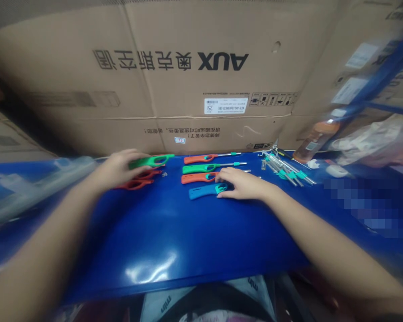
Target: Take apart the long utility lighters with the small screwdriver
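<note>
My left hand [121, 169] is closed around a green lighter casing [159, 160] at the left of the table, above several red lighter casings [137, 183]. Tiny metal pieces [165, 174], too small to name, lie just right of that pile. My right hand [241, 183] pinches a blue gas lighter [203, 192] near its teal trigger part; the hand covers most of its front end. Beyond it, in a row, lie an orange lighter [196, 179], a green lighter [195, 169] and another orange lighter [196, 159], their metal tubes pointing right.
Right of the row, metal tubes with teal parts [285, 170] lie heaped beside a dark-handled tool [284, 154]. An orange-brown bottle [317, 139] and plastic bags [372, 138] stand behind. A large cardboard box [174, 89] walls off the back of the blue table [188, 241]. Clear plastic [30, 192] lies left.
</note>
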